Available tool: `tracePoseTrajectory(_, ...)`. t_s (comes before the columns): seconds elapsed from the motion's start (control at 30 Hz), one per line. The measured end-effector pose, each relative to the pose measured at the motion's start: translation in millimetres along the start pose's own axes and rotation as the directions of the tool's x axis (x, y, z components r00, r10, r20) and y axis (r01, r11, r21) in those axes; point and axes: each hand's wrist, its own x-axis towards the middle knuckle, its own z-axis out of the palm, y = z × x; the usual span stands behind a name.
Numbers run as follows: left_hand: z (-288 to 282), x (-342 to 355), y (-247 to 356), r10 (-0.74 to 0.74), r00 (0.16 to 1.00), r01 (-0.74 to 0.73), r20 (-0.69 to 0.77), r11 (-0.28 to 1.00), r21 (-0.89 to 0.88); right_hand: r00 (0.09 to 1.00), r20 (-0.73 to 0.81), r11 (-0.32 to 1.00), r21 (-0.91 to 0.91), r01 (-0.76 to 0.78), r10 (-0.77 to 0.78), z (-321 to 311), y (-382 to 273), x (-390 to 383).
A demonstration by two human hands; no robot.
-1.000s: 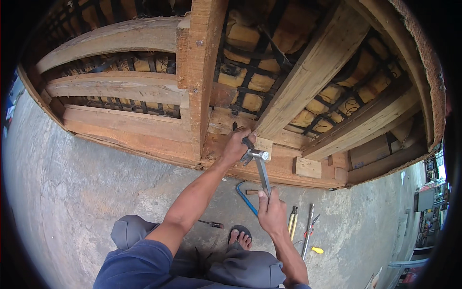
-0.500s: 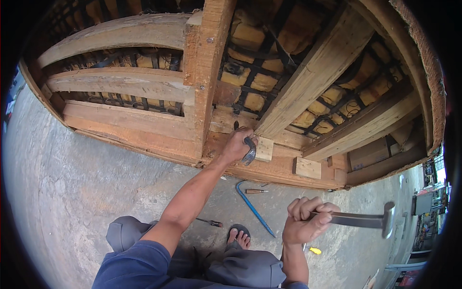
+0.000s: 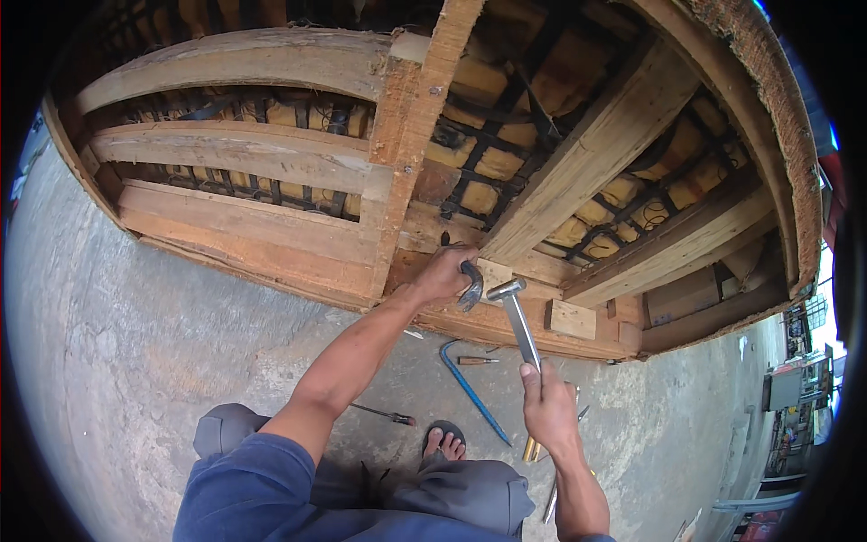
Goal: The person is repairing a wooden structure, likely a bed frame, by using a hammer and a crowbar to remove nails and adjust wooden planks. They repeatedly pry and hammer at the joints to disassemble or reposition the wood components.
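Note:
My left hand [image 3: 442,274] is wrapped round a dark pry bar with a curved, hooked end [image 3: 470,291], held against the lower rail of an upturned wooden furniture frame [image 3: 339,266]. My right hand [image 3: 548,408] grips a hammer [image 3: 521,330] by its handle. The hammer's head is raised close to the right of the bar's hook, seemingly apart from it. Beside the bar, a small wood block [image 3: 494,271] sits at the foot of a slanted brace [image 3: 587,149]. Another block [image 3: 573,319] is farther right along the rail. My fingers hide the middle of the bar.
A blue crowbar [image 3: 477,397] and a wooden-handled tool [image 3: 477,360] lie on the concrete floor [image 3: 217,352], with a screwdriver [image 3: 399,417] near my foot. More tools lie by my right forearm. Dark webbing over yellow padding [image 3: 497,163] shows inside the frame.
The hammer has swung left and up, from out at the right to close beside the bar. My left hand and the bar stay nearly in place. The view has shifted slightly.

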Motion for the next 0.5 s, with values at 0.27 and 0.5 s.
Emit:
tracePoseTrajectory(0.27, -6, 3, 3, 0.035, 0.998, -0.035, -0.045, 0.999, -0.013, 0.801, -0.59, 0.63, 0.661, 0.407, 0.102, -8, -35, 10)
tracePoseTrajectory(0.5, -8, -9, -3, 0.05, 0.998, -0.051, -0.026, 0.998, -0.035, 0.693, -0.693, 0.409, 0.701, 0.584, 0.197, -28, -59, 13)
